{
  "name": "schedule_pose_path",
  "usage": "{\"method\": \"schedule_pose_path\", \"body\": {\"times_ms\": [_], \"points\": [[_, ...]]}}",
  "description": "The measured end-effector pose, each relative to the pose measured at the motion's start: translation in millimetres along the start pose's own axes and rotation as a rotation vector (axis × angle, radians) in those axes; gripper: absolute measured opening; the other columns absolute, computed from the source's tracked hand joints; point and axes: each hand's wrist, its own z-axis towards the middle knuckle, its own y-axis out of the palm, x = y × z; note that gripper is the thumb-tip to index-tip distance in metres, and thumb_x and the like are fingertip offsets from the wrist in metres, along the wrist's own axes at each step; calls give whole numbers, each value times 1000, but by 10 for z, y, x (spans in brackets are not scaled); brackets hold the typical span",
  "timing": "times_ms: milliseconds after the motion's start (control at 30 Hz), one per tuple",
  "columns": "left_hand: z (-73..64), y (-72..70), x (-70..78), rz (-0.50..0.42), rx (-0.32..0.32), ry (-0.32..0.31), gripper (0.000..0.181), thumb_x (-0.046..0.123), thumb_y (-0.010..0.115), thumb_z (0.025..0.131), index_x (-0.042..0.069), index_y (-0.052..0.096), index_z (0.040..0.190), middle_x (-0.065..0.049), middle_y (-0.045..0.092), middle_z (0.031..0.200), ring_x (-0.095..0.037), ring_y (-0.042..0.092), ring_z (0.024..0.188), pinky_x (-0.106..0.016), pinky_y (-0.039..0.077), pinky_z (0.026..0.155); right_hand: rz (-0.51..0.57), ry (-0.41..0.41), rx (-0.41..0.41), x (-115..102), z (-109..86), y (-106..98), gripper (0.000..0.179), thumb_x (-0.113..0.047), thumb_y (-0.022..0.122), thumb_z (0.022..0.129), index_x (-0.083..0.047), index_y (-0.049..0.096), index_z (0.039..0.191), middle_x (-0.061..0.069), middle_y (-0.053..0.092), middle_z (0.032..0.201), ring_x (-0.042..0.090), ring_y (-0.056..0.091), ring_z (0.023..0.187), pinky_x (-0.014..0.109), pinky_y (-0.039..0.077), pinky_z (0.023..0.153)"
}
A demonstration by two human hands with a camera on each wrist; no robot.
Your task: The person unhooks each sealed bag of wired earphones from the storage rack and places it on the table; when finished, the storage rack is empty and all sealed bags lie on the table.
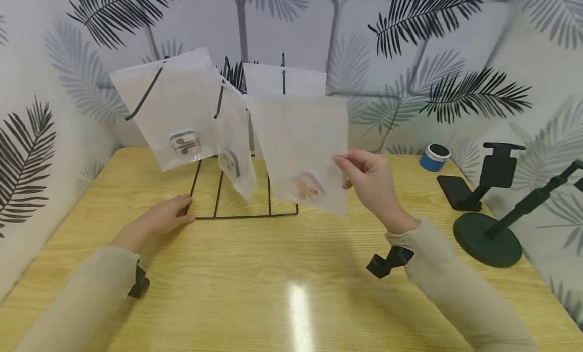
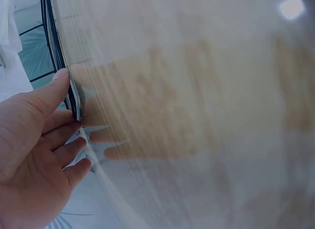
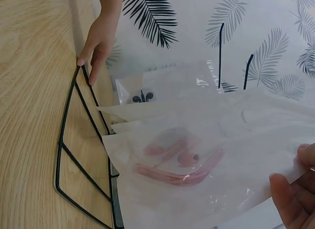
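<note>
My right hand [image 1: 371,185] pinches the right edge of a white, partly see-through plastic bag [image 1: 296,134] with pink earphones [image 1: 307,186] inside. This bag hangs at the right front of a black wire display rack [image 1: 246,218]. In the right wrist view, thumb and fingertips [image 3: 281,189] are at the bag's edge. On the tabletop, my left hand [image 1: 159,218] holds the front left corner of the rack's base, the thumb [image 2: 60,79] lying on the wire. More bags [image 1: 182,104] with dark earphones hang on the left prong and a middle bag [image 1: 234,139] on the centre one.
A wooden table [image 1: 227,291] carries the rack. To the right stand a blue-and-white round container [image 1: 434,157], a black phone-like slab [image 1: 455,190] and a dark green stand [image 1: 487,239]. Leaf-patterned cloth [image 1: 387,48] hangs behind and at the sides.
</note>
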Motion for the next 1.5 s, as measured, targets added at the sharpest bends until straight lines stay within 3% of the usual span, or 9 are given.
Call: {"method": "schedule_pose_path", "body": {"times_ms": [367,567,700,967,1233,1500], "points": [[-19,7,10,-8,-7,-3,62,24,54,94,-14,30,136,-35,25,139,-50,24,126,-59,23,101,-88,-11,81,90,-142,-247,12,-3,62,87,6,69,92,14,57,59,12,53,45,17,41,40],[-11,18,-13,21,2,5,62,24,55,94,-14,31,135,-36,27,138,-51,26,125,-59,24,100,-101,26,117,204,-246,-435,14,-1,61,87,7,68,97,3,63,76,10,53,50,16,49,50],[-10,23,-23,18,0,-7,62,24,55,94,-15,30,135,-36,26,138,-51,25,125,-59,24,100,-91,47,121,314,-303,-533,13,-1,61,88,8,67,94,-6,63,75,9,55,52,17,51,53],[11,21,-7,14,0,-9,63,25,55,94,-15,30,135,-37,26,138,-51,25,125,-60,23,100,10,138,120,562,-401,-663,16,-4,60,89,11,65,92,-3,62,71,11,58,53,21,53,52],[17,17,-15,11,0,-6,62,23,55,94,-14,30,136,-36,25,138,-51,24,125,-59,23,101,241,282,62,840,-431,-716,10,-12,59,91,-9,68,88,1,63,76,10,58,58,20,53,55],[8,17,2,20,3,0,61,23,55,93,-15,31,135,-36,26,138,-51,25,125,-59,24,100,259,418,75,1111,-382,-766,7,-19,61,90,-14,66,89,1,61,79,9,59,62,20,52,56]]}}
